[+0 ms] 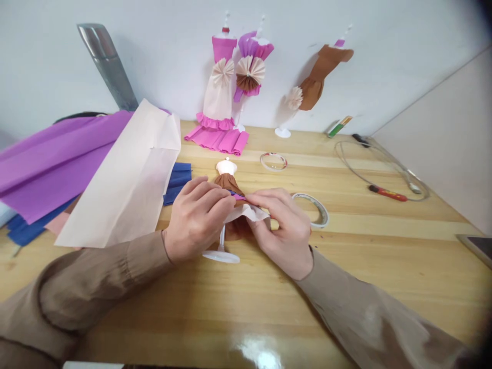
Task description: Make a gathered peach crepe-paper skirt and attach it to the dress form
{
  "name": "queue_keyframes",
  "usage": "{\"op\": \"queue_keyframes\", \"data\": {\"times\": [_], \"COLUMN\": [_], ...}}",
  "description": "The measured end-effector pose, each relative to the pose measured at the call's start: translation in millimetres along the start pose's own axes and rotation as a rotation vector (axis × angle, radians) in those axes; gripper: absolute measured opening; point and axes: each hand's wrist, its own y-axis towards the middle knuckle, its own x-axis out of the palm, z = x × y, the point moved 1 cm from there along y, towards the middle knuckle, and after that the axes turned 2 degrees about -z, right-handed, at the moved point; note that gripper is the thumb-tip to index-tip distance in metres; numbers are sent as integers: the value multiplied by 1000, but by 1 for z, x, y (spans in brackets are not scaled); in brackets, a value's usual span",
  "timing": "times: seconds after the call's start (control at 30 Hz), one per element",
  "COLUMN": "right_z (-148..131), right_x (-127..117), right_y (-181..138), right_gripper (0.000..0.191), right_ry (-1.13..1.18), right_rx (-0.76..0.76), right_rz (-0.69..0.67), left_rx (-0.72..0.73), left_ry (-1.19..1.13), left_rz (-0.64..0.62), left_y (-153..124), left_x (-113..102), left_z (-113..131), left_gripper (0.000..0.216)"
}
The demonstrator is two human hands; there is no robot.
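Observation:
A small white mannequin (226,167) on a white stand (221,255) is in front of me, its torso wrapped in brown crepe paper (228,182). My left hand (196,218) is closed round the mannequin's waist. Facing it, my right hand (282,230) pinches a cream paper strip (251,211) against the waist, over a thin purple and blue band. Both hands touch the figure; its lower part is hidden behind my fingers.
Cream (126,179), purple (49,164) and blue (179,179) crepe sheets lie at left. Three dressed mannequins (221,87) (251,66) (317,77) stand by the wall. Two tape rolls (273,161) (313,207), a red-handled tool (387,193), a cable (369,164) and a glue stick (340,126) lie on the wooden table (246,302).

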Motion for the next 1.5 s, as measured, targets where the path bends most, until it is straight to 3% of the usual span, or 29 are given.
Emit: {"op": "queue_keyframes", "data": {"times": [0.4,0.63,0.77,0.93,1.03,1.17,1.37,1.5], "right_z": [-5,-2,-4,-18,-32,-40,-39,-40], "right_x": [-3,-2,-5,-34,-43,-27,-3,-2], "right_y": [4,3,3,-4,-15,-31,-41,-44], "right_gripper": [26,24,27,37,33,34,28,29], "right_ry": [34,24,22,-50,-47,-113,-280,-354], "right_rx": [-68,-103,-100,-180,-259,-83,-204,-261], "right_rz": [-25,19,-14,94,-123,-368,-398,-386], "left_rx": [-44,-19,-48,-101,-112,-124,-156,-187], "left_ry": [-50,-80,-79,-118,-145,-133,-180,-95], "left_rz": [-66,-4,-63,-256,-301,-374,-313,-418], "left_y": [3,0,0,4,3,-1,-8,-17], "left_x": [-3,0,-2,-28,-46,-53,-53,-55], "left_z": [3,-1,-1,0,-5,-11,-9,-9], "left_gripper": [10,9,2,39,49,55,41,53]}}
